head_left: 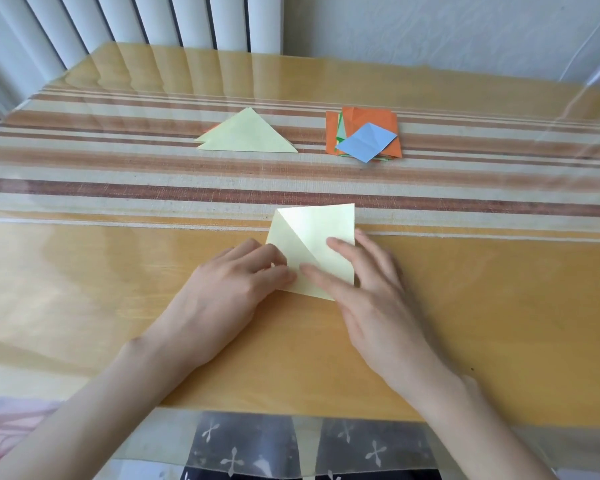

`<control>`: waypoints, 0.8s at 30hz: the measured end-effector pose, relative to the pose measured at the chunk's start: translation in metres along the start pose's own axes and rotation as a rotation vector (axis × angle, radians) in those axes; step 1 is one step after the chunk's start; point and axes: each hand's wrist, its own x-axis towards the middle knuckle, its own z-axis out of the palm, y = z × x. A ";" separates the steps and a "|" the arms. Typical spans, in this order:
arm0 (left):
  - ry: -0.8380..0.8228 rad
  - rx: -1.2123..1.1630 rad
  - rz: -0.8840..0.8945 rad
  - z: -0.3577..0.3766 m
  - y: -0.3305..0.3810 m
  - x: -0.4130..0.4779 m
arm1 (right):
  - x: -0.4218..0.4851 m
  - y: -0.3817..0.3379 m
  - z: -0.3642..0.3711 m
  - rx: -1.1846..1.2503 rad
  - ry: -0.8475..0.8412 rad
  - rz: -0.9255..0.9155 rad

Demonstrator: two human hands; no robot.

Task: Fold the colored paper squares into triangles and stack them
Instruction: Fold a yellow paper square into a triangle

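Note:
A pale yellow paper square (312, 233) with a diagonal crease lies on the table in front of me. My left hand (232, 289) has its curled fingers at the square's left corner, and whether they pinch it cannot be told. My right hand (364, 282) presses flat fingers on the square's right half. A stack of folded triangles (246, 135), pale yellow on top with an orange edge showing beneath, lies at the back centre. A pile of unfolded squares (364, 133), orange and green with a small blue one on top, sits at the back right.
The table (118, 271) carries a striped cloth under a clear plastic cover. Vertical blinds (136, 22) hang behind the far edge. The near table edge runs just below my forearms.

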 end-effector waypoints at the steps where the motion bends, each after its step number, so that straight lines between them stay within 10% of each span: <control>1: -0.013 -0.005 -0.004 -0.002 0.001 -0.002 | 0.000 0.000 0.000 -0.035 -0.020 -0.033; 15: -0.143 -0.175 -0.141 -0.018 0.011 -0.024 | -0.015 -0.001 -0.022 0.185 0.166 0.224; 24: -0.106 -0.308 -0.214 -0.017 0.007 -0.026 | -0.012 -0.019 -0.012 0.306 -0.084 0.120</control>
